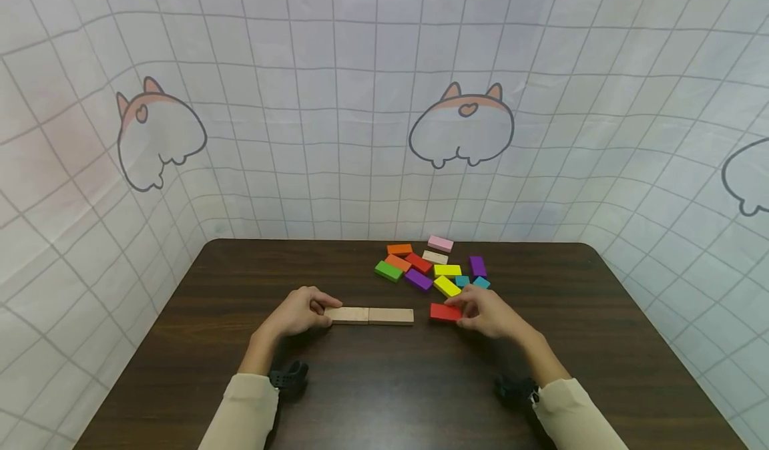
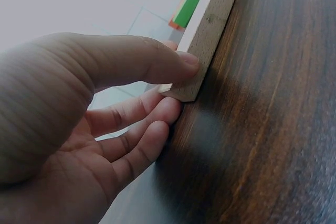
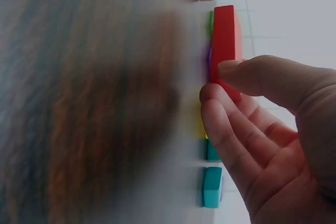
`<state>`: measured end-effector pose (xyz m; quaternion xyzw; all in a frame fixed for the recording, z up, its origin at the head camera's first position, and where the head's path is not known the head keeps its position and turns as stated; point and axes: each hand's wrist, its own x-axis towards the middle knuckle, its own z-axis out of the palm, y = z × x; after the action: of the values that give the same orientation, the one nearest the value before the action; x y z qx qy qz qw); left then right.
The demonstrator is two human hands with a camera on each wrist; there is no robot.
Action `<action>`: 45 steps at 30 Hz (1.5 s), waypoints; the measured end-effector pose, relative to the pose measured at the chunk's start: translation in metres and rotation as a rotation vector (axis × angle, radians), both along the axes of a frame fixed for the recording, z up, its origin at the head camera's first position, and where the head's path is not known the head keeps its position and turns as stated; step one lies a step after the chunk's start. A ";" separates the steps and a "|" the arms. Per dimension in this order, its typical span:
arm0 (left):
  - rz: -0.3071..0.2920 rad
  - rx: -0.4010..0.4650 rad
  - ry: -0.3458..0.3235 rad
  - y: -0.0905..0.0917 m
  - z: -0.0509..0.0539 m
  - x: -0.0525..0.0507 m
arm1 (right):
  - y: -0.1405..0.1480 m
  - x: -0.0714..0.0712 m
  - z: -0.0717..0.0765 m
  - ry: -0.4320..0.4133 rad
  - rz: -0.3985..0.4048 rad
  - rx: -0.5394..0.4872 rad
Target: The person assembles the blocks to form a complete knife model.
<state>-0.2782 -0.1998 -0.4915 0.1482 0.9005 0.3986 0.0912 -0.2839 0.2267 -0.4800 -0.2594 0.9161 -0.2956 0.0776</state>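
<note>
Two plain wooden blocks lie end to end in a row on the table, a left block and a right block. My left hand pinches the outer end of the left block; in the left wrist view the thumb presses the near face of this wooden block, with fingers behind its end. My right hand holds a red block by its right end, between thumb and fingers. A small gap separates that red block from the row.
Behind the hands, loose blocks lie scattered: a green one, a purple one, a yellow one, a pink one and several others. The dark wooden table ends at a gridded white curtain.
</note>
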 end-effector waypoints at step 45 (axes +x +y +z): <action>0.010 0.023 -0.008 0.000 -0.001 0.000 | -0.031 -0.012 -0.001 -0.051 0.109 0.006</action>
<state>-0.2786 -0.1998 -0.4926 0.1431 0.8962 0.4100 0.0908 -0.2957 0.1957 -0.4808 -0.3011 0.8992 -0.2948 0.1179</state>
